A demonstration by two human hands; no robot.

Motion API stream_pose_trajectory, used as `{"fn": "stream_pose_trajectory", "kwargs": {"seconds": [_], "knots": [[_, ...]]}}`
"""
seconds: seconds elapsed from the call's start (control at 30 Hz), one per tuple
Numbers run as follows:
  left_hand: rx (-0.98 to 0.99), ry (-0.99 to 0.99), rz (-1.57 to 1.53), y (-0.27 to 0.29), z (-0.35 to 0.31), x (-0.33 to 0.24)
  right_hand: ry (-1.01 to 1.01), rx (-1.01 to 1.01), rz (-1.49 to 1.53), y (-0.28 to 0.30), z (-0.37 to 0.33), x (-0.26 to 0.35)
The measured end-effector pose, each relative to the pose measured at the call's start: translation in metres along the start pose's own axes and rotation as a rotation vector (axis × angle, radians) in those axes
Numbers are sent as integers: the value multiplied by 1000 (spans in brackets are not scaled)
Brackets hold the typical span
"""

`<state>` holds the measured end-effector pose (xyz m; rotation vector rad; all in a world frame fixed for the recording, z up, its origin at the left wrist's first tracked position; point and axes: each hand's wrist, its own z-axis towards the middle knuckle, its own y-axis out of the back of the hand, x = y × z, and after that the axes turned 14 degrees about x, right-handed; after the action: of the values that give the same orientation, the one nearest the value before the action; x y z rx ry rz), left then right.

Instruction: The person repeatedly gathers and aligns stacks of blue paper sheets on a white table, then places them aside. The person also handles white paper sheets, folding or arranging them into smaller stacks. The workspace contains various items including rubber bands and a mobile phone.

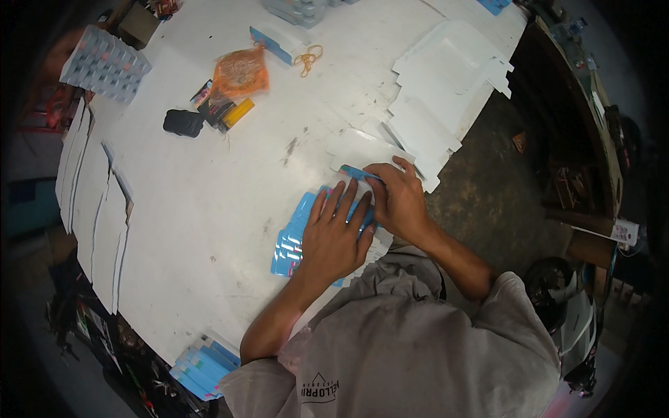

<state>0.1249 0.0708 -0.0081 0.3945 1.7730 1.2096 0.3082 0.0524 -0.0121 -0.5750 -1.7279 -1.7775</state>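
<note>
My left hand (333, 240) lies flat with its fingers spread over a fanned stack of glossy blue printed card blanks (287, 249). Close beside it, my right hand (398, 198) is closed, thumb and fingers pinching a blue-and-white card blank (358, 173) at the far end of the stack. That blank is tilted up and partly hidden by my fingers. Just beyond the right hand, a white card sheet (362, 146) rests on the table.
White die-cut cardboard (446, 83) overhangs the right edge of the white table (209, 209). Farther back are an orange plastic bag (240, 75), a black case (183, 122), a yellow lighter (238, 113) and rubber bands (307, 60). Folded blue cartons (203, 369) sit at the near left.
</note>
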Motion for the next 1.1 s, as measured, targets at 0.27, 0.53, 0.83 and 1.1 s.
{"fn": "stream_pose_trajectory", "kwargs": {"seconds": [0.27,0.53,0.83,1.1], "knots": [[7,8,15,0,0,1,-31,68,80,7,4,2],[-19,34,-51,-6,-2,2,-6,-17,-253,13,3,5],[-62,60,-3,-10,-2,0,140,137,-424,11,-4,-8],[119,29,178,-3,-5,2,-60,131,52,5,-22,16]]}}
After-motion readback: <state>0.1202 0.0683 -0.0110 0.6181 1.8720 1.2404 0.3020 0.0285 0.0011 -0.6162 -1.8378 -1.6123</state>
